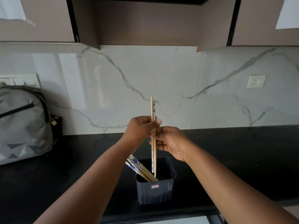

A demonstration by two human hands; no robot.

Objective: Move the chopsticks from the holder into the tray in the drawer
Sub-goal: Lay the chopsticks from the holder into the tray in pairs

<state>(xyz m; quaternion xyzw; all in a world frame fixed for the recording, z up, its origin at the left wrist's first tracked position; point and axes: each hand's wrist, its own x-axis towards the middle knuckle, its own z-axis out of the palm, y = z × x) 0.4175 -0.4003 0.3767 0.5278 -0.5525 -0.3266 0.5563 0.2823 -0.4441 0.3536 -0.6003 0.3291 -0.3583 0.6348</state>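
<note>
I hold a pair of chopsticks (pixel 153 135) upright above the holder (pixel 155 188), one plain wood, the other with a blue-and-white patterned part; their lower tips hang just inside the holder's open mouth, not touching the bottom as far as I can tell. My left hand (pixel 140 129) grips the pair near its middle, fingers curled round both sticks and thumb pressed across the front. My right hand (pixel 169 141) sits just below and to the right, fingers curled loosely toward the sticks and touching them at the fingertips; whether it actually pinches them I cannot tell. The two hands are touching or nearly so. The holder is a dark ribbed square tub with a small label on its front wall, standing on the black surface (pixel 242 159) near its front edge. Inside it the remaining chopsticks (pixel 140 168) lean to the left, patterned ends up and sticking out over the left rim. Well to the left on the surface a grey backpack (pixel 22 125) stands against the marble backsplash (pixel 178 75), with a small padlock (pixel 52 121) on its zip. A wall socket (pixel 256 81) sits on the backsplash to the right, a switch panel (pixel 19 80) to the left above the backpack. Brown upper cabinets (pixel 145 21) hang overhead.
</note>
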